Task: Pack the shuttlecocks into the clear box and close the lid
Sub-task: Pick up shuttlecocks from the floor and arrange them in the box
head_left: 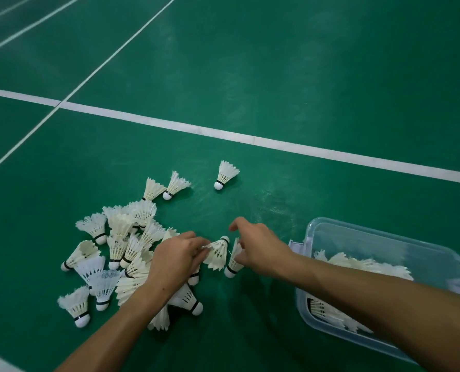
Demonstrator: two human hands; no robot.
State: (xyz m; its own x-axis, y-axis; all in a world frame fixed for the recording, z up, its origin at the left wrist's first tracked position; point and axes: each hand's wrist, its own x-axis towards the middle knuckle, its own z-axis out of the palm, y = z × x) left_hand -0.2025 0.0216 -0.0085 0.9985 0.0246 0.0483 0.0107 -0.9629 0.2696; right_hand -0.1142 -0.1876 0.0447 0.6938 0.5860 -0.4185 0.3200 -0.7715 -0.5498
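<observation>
A heap of several white shuttlecocks (121, 248) lies on the green court floor at lower left. My left hand (175, 260) pinches the feather skirt of one shuttlecock (218, 253), cork pointing away from me. Just to the right, my right hand (255, 244) grips the feathers of another shuttlecock (234, 263), cork pointing down. The clear box (384, 238) stands open at the lower right with several shuttlecocks (357, 264) inside; my right forearm crosses over it. A lone shuttlecock (224, 175) stands farther out, and two more (167, 187) lie left of it.
White court lines (250, 140) cross the green floor beyond the pile. A pale latch or lid part (298, 247) shows at the box's left end. No lid is plainly in view.
</observation>
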